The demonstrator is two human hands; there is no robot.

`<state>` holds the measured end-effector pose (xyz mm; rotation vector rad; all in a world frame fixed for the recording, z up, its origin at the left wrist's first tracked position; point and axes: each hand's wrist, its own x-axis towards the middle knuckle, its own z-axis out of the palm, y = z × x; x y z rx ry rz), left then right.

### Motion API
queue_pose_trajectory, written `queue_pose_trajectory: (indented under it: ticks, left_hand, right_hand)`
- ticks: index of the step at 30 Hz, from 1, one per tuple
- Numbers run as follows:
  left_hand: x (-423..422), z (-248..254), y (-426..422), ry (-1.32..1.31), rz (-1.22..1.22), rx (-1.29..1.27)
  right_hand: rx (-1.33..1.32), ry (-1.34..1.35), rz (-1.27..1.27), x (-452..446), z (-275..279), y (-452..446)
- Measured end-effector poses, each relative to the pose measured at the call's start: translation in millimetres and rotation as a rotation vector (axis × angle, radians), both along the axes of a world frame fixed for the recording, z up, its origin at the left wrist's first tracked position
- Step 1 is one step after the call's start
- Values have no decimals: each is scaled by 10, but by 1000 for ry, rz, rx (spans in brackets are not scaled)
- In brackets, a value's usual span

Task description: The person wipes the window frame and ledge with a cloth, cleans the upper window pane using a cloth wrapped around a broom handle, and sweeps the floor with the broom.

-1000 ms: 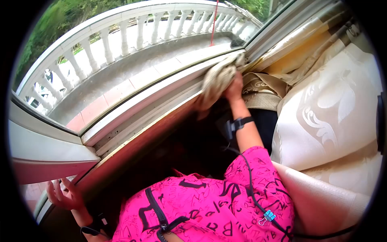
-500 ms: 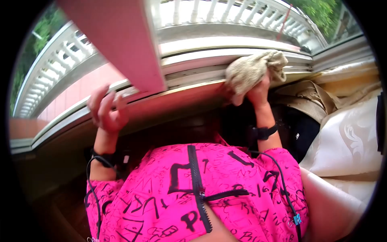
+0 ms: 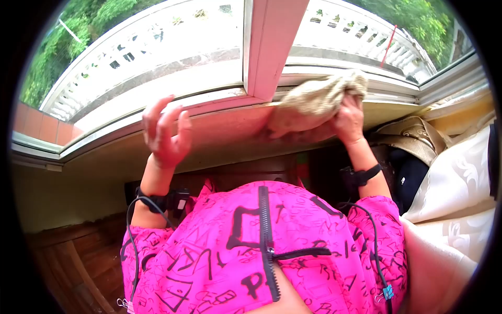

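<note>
Cloth point(image 3: 308, 102) held over windowsill point(image 3: 225, 116).
It is gripped by the right hand point(image 3: 349, 120) at two o'clock; the left hand point(image 3: 168, 137) is held wide, empty, at ten.

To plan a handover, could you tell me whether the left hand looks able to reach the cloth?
Probably yes: the left hand looks empty, and nothing visibly blocks its way to the cloth.

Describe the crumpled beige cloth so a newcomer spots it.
Find the pink upright window-frame bar. Just right of its foot, a bare right hand grips the cloth. Unlike the patterned cream fabric farther right, it is plain and hand-held.
</note>
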<state>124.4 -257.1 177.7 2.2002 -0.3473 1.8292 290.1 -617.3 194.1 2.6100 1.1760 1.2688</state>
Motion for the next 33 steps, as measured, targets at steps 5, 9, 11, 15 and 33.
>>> queue_pose_trajectory:
  ticks: [5, 9, 11, 15, 33]
  left_hand:
    - [-138, -83, -70, 41, 25, -113]
    - [-86, -60, -141, 83, 4, -59]
    - [-26, -32, -181, 91, -8, -80]
    - [96, -12, -293, 287, -40, 18]
    - [193, -53, -288, 318, -19, -6]
  right_hand:
    - [240, 142, -37, 123, -108, 31]
    - [237, 270, 326, -128, -105, 841]
    - [158, 438, 251, -221, -64, 994]
    - [41, 232, 138, -74, -52, 537]
    - [121, -9, -48, 301, -79, 233]
